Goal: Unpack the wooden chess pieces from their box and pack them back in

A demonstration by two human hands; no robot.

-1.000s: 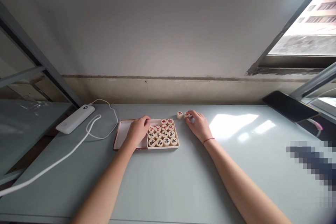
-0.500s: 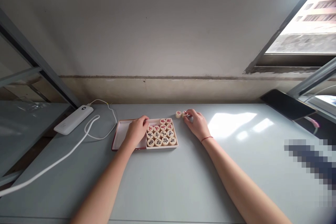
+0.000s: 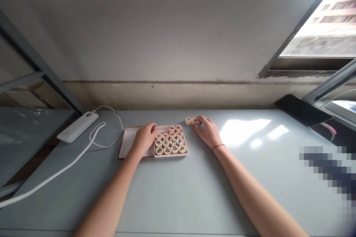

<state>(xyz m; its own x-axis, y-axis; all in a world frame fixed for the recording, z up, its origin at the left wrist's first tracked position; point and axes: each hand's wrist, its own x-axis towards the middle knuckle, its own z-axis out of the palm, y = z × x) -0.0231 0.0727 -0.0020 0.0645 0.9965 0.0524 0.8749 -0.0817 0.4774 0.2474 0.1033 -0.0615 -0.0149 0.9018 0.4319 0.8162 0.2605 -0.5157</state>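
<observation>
An open xiangqi box [image 3: 171,156] lies on the desk, with several round Chinese chess pieces [image 3: 174,149] in rows inside, some marked in black and some in red. Its red-edged lid [image 3: 128,142] is folded out flat on the left. My left hand [image 3: 145,135] rests over the lid and hinge, fingers curled closed at the box's far edge. Beyond the box's right corner, my right hand [image 3: 208,131] pinches a red-marked chess piece [image 3: 194,120] at the desk surface. Another red-marked piece [image 3: 188,120] sits right beside it on the left.
A white power bank [image 3: 78,126] with a white cable [image 3: 63,170] lies at the left of the grey desk [image 3: 172,200]. A dark phone-like slab [image 3: 303,109] leans near the metal frame at the right. The wall stands behind the desk, and sunlight patches fall at right.
The view has shifted slightly. My right hand has edged left with its piece, closing the small gap to the other loose piece. My left hand stays on the box.
</observation>
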